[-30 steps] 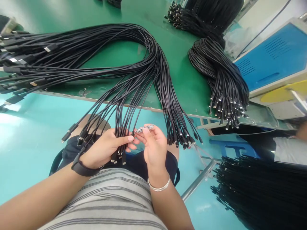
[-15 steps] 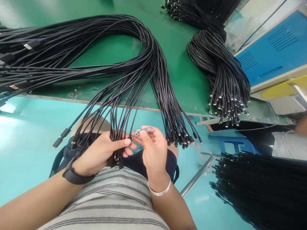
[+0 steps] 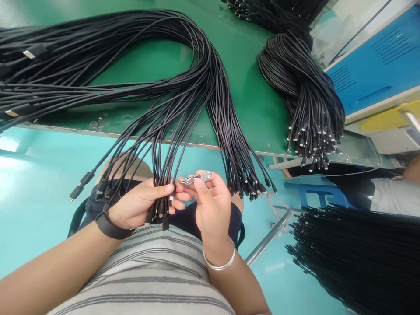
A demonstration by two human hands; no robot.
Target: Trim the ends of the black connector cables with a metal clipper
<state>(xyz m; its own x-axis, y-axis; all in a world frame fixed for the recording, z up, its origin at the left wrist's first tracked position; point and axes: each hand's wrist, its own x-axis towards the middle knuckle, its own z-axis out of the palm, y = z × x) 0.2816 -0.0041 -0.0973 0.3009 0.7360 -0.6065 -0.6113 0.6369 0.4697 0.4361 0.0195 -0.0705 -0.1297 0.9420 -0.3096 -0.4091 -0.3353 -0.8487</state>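
My left hand is closed around a group of black cables, its thumb pressing near one plug. The metal-tipped connectors hang below that hand. In my right hand I hold a silver nail clipper, its jaws pointing left toward the cables and a small distance from them. The right fingertips reach beside the plug under my left thumb. Other cable ends from the same bundle dangle over my lap, with one connector farthest left and a thick cluster on the right.
The cable bundle curves across the green table. On the table's right lies a coiled cable bundle near a blue panel. At lower right is a large cable stack, beside a metal bar and a blue stool. Another person's sleeve shows behind.
The nail clipper has drawn slightly right, away from the cables. My left thumb has shifted a little left and up along with the held cables. The view has tilted slightly.
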